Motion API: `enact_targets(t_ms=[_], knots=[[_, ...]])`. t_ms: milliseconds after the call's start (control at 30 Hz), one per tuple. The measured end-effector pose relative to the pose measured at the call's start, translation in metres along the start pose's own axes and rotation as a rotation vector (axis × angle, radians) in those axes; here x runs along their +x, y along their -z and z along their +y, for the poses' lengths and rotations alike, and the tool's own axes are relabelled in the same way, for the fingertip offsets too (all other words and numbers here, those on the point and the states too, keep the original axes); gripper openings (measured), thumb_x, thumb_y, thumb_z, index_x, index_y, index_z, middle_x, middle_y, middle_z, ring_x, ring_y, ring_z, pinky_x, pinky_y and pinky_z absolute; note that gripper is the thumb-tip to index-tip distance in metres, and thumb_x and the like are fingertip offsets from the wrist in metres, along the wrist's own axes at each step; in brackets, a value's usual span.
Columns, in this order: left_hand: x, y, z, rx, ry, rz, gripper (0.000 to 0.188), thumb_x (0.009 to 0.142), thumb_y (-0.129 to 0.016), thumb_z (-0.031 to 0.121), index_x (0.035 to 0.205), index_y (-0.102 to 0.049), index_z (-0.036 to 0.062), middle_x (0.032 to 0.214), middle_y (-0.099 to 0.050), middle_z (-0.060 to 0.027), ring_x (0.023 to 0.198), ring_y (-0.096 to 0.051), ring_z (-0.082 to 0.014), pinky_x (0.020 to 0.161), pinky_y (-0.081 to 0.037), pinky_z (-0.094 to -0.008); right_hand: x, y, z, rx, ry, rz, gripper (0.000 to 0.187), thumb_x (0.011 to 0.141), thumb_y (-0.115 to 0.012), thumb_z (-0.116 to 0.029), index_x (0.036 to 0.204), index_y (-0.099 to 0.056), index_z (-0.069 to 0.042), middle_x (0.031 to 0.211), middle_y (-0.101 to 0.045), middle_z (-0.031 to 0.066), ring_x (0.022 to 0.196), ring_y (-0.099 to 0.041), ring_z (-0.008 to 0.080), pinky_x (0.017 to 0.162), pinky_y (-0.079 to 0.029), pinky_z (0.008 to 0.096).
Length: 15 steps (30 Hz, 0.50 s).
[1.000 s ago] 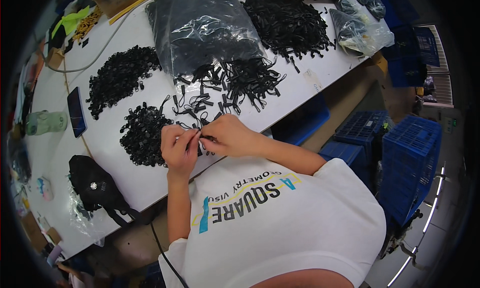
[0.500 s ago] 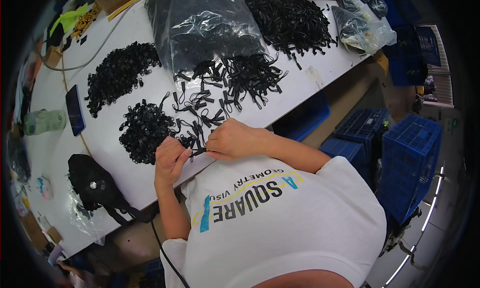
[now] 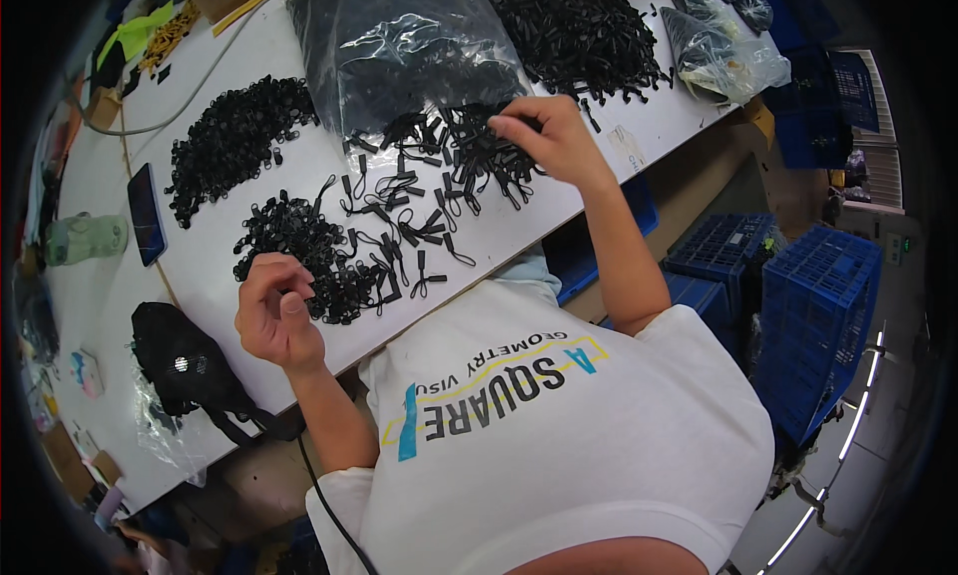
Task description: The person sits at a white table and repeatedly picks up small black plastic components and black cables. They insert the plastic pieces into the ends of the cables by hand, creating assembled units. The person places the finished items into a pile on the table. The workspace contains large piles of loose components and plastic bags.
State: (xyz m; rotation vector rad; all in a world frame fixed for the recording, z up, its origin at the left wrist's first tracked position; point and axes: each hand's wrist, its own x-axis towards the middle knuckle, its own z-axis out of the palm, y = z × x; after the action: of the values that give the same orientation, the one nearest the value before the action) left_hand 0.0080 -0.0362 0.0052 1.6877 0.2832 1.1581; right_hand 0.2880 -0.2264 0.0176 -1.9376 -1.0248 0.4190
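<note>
My left hand [image 3: 277, 313] is at the near left edge of a heap of small black oval clips [image 3: 284, 231]. Its fingers are half curled, the thumb stands apart, and nothing shows in it. Farther off to the right, my right hand [image 3: 554, 141] reaches over a pile of black cord-loop pulls [image 3: 489, 171]. Its thumb and forefinger come together at the pile; whatever may be between them is too small to make out. Between my hands, several loose cord-loop pulls [image 3: 407, 231] lie scattered on the white table [image 3: 499, 241].
A large clear bag of black parts [image 3: 409, 56] lies behind the piles. Another black heap [image 3: 579, 41] is at the far right, more clips [image 3: 239, 141] at the left. A phone [image 3: 147, 216], a green bottle [image 3: 88, 242] and a black bag [image 3: 190, 365] lie left; blue crates [image 3: 818, 325] stand right.
My hands have moved apart from the table's near edge, the left toward the clips and the right up over the cord-loop pulls. A looped piece now lies where they met.
</note>
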Motion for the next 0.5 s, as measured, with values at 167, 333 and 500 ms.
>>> enact_targets(t_ms=[167,333,500], knots=[[-0.006,0.008,0.002,0.022,0.028,-0.008,0.042,0.096,-0.057,0.033,0.091,-0.057,-0.0084,0.077,-0.058,-0.0153,0.060,-0.051,-0.0149,0.053,-0.040,-0.0230,0.012,0.025,0.030,-0.022,0.082,0.194,0.025,0.086,-0.069,-0.021,0.078,-0.071,0.002,0.054,-0.055,0.0020,0.048,-0.045,0.0074,0.047,-0.035,0.0252],[-0.018,0.017,0.001,0.008,0.094,0.047,0.044,0.097,-0.055,0.036,0.091,-0.056,-0.0070,0.076,-0.058,-0.0153,0.060,-0.051,-0.0155,0.055,-0.041,-0.0252,0.048,0.043,0.065,0.198,-0.518,0.768,0.048,0.092,-0.061,-0.040,0.066,-0.065,0.000,0.047,-0.037,-0.0057,0.040,-0.031,0.0058,0.039,-0.027,0.0236],[0.010,0.029,0.014,0.043,-0.054,0.103,0.050,0.095,-0.055,0.042,0.104,-0.052,-0.0070,0.085,-0.060,-0.0193,0.070,-0.057,-0.0210,0.063,-0.046,-0.0281,0.020,-0.035,0.048,-0.356,-0.001,0.315,0.039,0.090,-0.058,-0.036,0.072,-0.067,-0.003,0.054,-0.056,0.0109,0.051,-0.058,0.0264,0.052,-0.043,0.0386]])
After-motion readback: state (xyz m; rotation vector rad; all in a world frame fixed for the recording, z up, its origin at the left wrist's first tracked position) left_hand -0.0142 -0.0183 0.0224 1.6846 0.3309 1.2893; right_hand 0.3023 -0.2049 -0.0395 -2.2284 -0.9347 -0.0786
